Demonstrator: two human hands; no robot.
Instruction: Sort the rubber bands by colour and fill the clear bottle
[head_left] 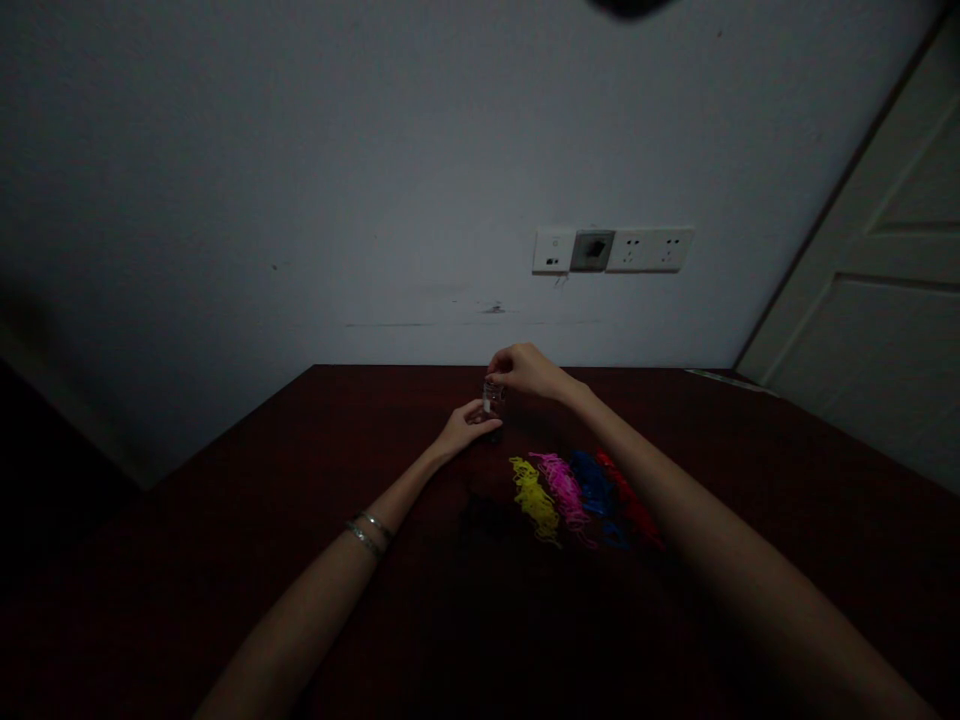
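Note:
A small clear jar [493, 397] stands upright near the back of the dark red table. My left hand [466, 428] is closed around its lower part from the left. Just above the jar's mouth, my right hand [525, 370] has its fingers pinched together; what they hold, if anything, is too small and dim to name. Closer to me lie several loose bundles of thin, curly, string-like loops, side by side: yellow [535, 500], pink [562, 490], blue [594, 485] and red [628, 500]. My right forearm partly covers the red bundle.
A dark patch [484, 518], perhaps a black bundle, lies left of the yellow one. The wall [420, 180] rises behind the table [247, 470], with a row of sockets [649, 250]. A white door [892, 290] is at the right. A thin pale strip [731, 381] lies along the back right edge.

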